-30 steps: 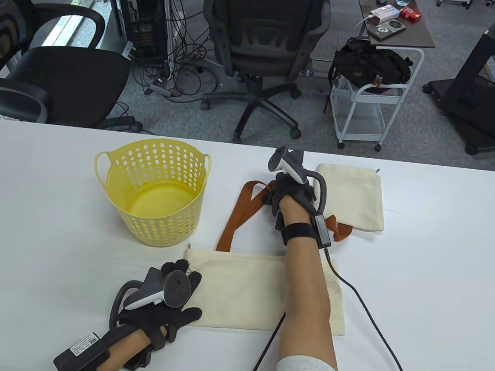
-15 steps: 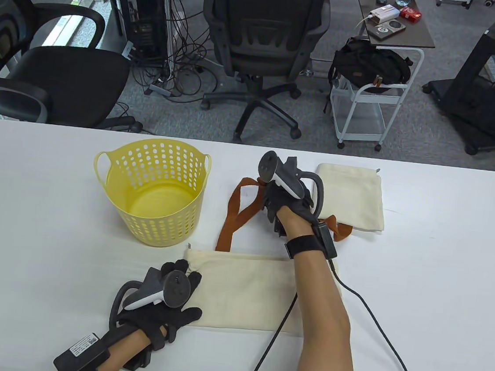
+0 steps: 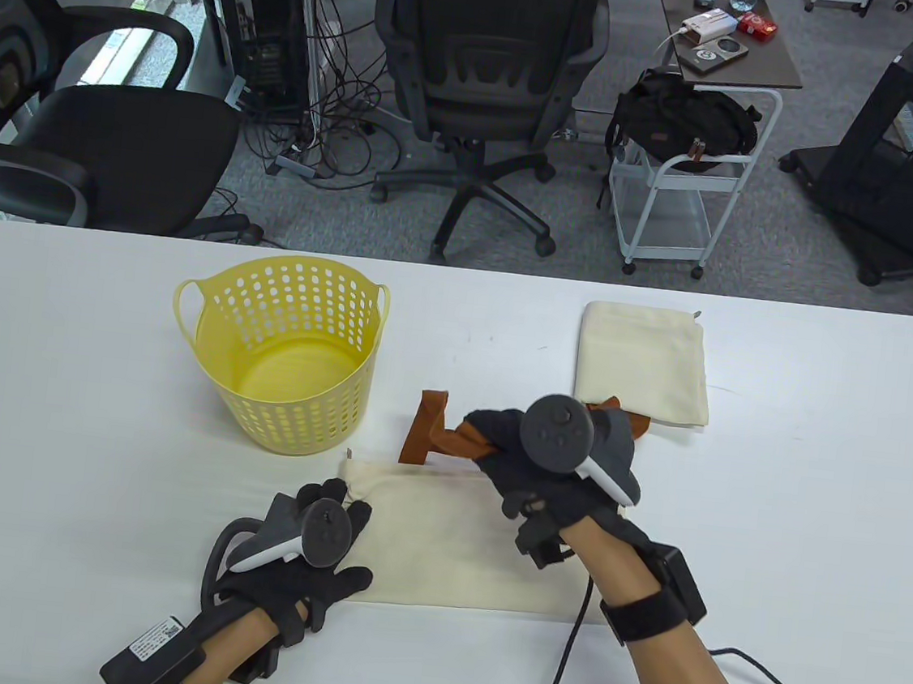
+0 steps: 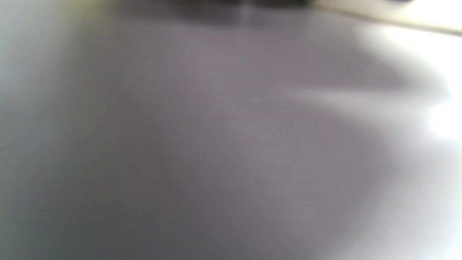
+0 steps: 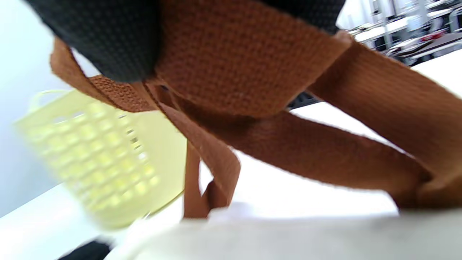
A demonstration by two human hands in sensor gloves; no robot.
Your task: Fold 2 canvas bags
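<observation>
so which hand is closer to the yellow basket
Left, narrowly. The left hand rests on the near bag's left corner, just in front of the basket. The right hand grips the brown straps, off to the basket's right.

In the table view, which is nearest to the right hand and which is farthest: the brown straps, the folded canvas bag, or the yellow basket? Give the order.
Measured from the right hand:
1. The brown straps: gripped in that hand, trailing to its left.
2. The folded canvas bag: just beyond the hand, slightly right.
3. The yellow basket: far to the left.
</observation>
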